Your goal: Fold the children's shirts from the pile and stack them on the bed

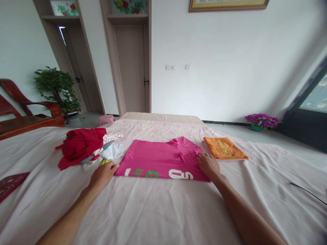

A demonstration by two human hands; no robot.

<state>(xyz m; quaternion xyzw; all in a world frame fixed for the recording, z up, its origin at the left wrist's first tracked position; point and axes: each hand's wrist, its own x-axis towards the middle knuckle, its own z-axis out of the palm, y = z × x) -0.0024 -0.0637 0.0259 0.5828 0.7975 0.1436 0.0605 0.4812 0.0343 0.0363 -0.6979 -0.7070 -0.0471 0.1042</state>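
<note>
A pink T-shirt (153,154) lies folded over lengthwise in front of me, with white and green lettering along its near fold. At its left end, my left hand (104,173) is closed, fingers pinching the hem edge. My right hand (211,166) grips the other end, beside the sleeve and shoulder; its fingertips are partly hidden. Just past my left hand sits a loose heap of clothes, with a red garment (83,146) on top and a white piece (112,150) at its side. To the right of my right hand rests a folded orange garment (226,148) with yellow lettering.
A pale floral sheet (163,211) covers the broad surface under the clothes. At the left edge lies a dark red printed item (11,185); a thin black cable (306,192) is at the right. Beyond are a wooden chair (33,109), a pink stool (106,119) and purple flowers (263,120).
</note>
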